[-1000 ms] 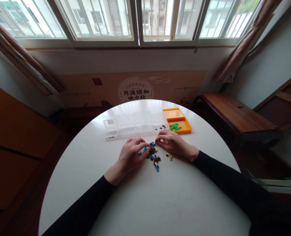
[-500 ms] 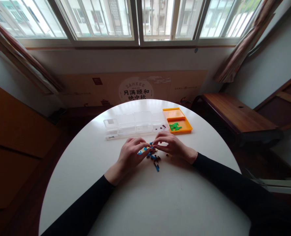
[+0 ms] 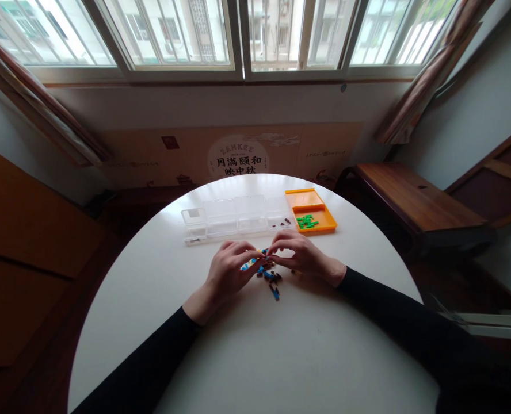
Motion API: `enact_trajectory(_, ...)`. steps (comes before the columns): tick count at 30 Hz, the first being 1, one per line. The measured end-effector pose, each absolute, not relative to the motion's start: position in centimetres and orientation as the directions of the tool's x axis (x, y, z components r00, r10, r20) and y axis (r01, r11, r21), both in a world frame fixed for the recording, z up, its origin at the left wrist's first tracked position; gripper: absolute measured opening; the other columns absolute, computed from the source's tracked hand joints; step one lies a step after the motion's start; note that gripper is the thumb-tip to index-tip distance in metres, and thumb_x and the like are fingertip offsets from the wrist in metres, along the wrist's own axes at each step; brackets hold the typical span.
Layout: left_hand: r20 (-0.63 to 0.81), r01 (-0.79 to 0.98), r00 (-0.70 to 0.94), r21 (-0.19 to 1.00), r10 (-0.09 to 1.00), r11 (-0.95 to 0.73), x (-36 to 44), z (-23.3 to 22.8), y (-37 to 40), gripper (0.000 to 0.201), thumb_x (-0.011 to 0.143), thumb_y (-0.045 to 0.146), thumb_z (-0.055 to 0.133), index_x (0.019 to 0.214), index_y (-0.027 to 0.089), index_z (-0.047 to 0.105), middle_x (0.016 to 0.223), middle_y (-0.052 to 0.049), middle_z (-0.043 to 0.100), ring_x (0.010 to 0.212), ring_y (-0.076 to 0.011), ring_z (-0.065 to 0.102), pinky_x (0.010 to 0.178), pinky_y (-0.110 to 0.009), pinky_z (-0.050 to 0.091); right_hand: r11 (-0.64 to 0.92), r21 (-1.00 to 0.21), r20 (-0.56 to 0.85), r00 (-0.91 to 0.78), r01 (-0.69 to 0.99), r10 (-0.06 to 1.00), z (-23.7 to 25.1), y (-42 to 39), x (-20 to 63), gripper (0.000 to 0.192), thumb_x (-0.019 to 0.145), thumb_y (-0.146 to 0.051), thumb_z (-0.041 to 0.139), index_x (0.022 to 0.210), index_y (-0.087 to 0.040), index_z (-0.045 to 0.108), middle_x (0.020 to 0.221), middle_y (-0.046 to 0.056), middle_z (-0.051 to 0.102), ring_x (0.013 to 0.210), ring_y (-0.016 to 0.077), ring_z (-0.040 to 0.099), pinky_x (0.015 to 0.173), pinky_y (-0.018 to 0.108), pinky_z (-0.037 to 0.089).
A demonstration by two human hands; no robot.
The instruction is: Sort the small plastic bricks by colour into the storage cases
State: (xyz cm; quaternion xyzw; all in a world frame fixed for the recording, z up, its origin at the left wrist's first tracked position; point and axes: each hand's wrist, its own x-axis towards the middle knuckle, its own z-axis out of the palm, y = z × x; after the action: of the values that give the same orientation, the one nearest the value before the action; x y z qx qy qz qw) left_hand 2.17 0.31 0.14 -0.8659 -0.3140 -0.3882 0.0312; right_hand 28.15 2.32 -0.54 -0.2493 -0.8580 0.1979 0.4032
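A small pile of bricks [image 3: 269, 275] is worked at mid-tabletop [image 3: 281, 356] — pinched at by the left hand [image 3: 228, 272] and right hand [image 3: 299, 256], though what each grip holds cannot be told. Green pieces [image 3: 307, 221] already lie in the orange tray [image 3: 313, 207]; the clear organiser [image 3: 233, 219] is barely filled — most remains unsorted.
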Motion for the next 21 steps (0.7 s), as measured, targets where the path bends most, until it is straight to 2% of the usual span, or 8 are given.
enact_trajectory(14,0.7,0.558,0.498,0.192,0.511,-0.807,2.1,-0.1,0.4,0.005,0.102,0.031,0.08,0.104,0.027,0.082,0.093,0.001,0.081,0.081,-0.0164,0.076,0.085,-0.035,0.053,0.818,-0.511,0.623,-0.541,0.265,0.564,-0.8,2.5,28.0,0.009,0.105,-0.033,0.077,0.102,-0.025,0.079,0.098,0.005,0.075,0.089,0.0202,0.069,0.082,0.036,0.056)
enact_trajectory(18,0.684,0.591,0.474,0.219,0.554,-0.776,2.1,0.0,0.3,0.007,0.104,0.03,0.076,0.106,0.027,0.083,0.097,-0.001,0.082,0.086,-0.0183,0.077,0.088,-0.038,0.053,0.783,-0.451,0.675,-0.411,0.428,0.613,-0.7,3.1,28.5,0.008,0.105,-0.03,0.077,0.099,-0.025,0.079,0.096,0.004,0.075,0.091,0.0222,0.069,0.087,0.04,0.054)
enact_trajectory(21,0.676,0.592,0.475,0.228,0.563,-0.773,2.1,0.0,0.2,0.009,0.105,0.031,0.075,0.105,0.026,0.082,0.097,-0.002,0.081,0.086,-0.0182,0.077,0.088,-0.038,0.053,0.668,-0.44,0.703,-0.232,0.6,0.672,-0.9,4.3,29.5,0.01,0.105,-0.029,0.075,0.098,-0.024,0.08,0.094,0.004,0.075,0.092,0.0241,0.069,0.09,0.042,0.053)
